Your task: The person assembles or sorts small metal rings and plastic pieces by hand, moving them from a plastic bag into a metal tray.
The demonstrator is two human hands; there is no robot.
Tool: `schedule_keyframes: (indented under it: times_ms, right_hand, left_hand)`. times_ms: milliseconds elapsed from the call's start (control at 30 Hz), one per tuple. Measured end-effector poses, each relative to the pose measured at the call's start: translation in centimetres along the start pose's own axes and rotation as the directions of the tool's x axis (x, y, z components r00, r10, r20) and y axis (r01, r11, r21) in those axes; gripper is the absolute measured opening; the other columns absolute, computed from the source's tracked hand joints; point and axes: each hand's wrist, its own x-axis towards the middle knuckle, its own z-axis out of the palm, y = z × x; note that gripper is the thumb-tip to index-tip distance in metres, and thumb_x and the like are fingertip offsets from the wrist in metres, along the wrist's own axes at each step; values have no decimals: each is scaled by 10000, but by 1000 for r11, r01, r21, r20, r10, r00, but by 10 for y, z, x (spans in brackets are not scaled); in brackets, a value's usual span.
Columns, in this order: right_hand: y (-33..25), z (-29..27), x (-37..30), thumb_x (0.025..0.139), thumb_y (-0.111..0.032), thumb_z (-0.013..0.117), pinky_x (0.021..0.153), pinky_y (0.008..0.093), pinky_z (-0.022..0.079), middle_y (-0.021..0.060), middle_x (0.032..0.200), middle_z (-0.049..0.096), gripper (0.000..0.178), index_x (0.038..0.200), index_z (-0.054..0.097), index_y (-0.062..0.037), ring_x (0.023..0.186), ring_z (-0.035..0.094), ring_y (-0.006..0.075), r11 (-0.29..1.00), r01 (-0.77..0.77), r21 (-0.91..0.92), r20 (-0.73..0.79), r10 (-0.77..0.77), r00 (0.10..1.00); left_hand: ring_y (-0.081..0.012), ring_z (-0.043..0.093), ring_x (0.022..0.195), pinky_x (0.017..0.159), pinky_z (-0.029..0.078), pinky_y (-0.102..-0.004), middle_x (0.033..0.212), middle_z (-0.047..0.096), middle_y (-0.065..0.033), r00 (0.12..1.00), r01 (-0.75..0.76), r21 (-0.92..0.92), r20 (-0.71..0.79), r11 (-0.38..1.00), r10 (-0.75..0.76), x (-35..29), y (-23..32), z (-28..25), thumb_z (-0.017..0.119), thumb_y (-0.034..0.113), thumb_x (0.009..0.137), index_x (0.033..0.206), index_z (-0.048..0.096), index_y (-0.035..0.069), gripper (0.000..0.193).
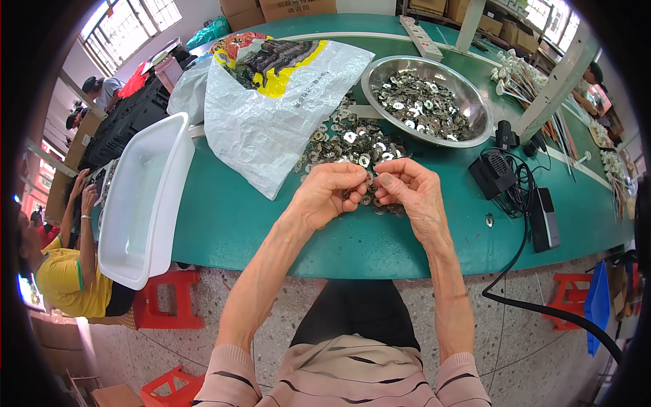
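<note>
Over the near side of a loose pile of small shiny metal discs with holes (352, 139), my left hand (329, 193) and my right hand (413, 193) face each other with fingertips almost meeting. The left thumb and forefinger are pinched together, its other fingers curled under. My right hand is pinched too, its thumb against the fingers. Whatever sits in either pinch is too small and too hidden to tell from the discs behind. A wide steel bowl (475, 133) filled with similar metal pieces stands beyond my right hand.
A white woven sack (264, 129) lies left of the pile, with a white plastic tub (180, 173) beside it. At right on the green table (434, 251) are a black device (491, 173) and coiled cable. A co-worker in yellow (71, 278) sits at far left, near red stools (173, 298).
</note>
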Motion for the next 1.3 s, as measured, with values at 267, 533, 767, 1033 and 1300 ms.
schedule_keyframes:
  times_ms: [267, 533, 767, 1033, 1300]
  right_hand:
    - [11, 5, 0, 713, -48, 662, 591, 282, 469, 58, 751, 607, 114, 824, 643, -34, 650, 586, 164, 823, 137, -551, -33, -185, 982]
    - [12, 8, -5, 647, -99, 699, 689, 364, 450, 50, 757, 549, 131, 762, 650, -60, 775, 527, 240, 412, 366, -835, 216, -365, 905]
    - [16, 5, -3, 640, -97, 700, 679, 356, 451, 40, 798, 557, 94, 707, 648, -57, 796, 527, 229, 414, 339, -845, 207, -331, 921]
    - [11, 8, -6, 669, -88, 677, 692, 363, 444, 52, 786, 555, 65, 694, 631, -48, 783, 522, 243, 415, 381, -827, 270, -301, 915]
    - [13, 2, 2, 757, -72, 619, 597, 285, 450, 60, 705, 576, 51, 756, 608, -21, 654, 551, 171, 783, 174, -598, 30, -194, 981]
  left_hand:
    - [-107, 536, 602, 518, 459, -217, 730, 579, -53, 998, 42, -158, 47, 987, -35, 2, -1, -7, 581, 122, 850, 855, 577, 24, 98]
    - [-142, 580, 647, 565, 511, -237, 785, 612, -120, 1000, -22, -200, -1, 980, 23, 2, 1, -9, 572, 96, 832, 851, 585, -17, 115]
    - [-133, 586, 647, 564, 517, -242, 794, 625, -134, 995, -81, -221, -66, 972, 68, 2, 2, -9, 599, 90, 792, 843, 591, -18, 120]
    - [-123, 580, 631, 554, 499, -231, 766, 615, -99, 989, -140, -203, -71, 969, 129, 4, 1, -13, 614, 64, 780, 853, 594, -10, 106]
    - [-111, 569, 622, 545, 488, -227, 753, 597, -62, 988, -132, -132, -92, 982, 121, 1, 5, -5, 598, 30, 794, 918, 602, -20, 133]
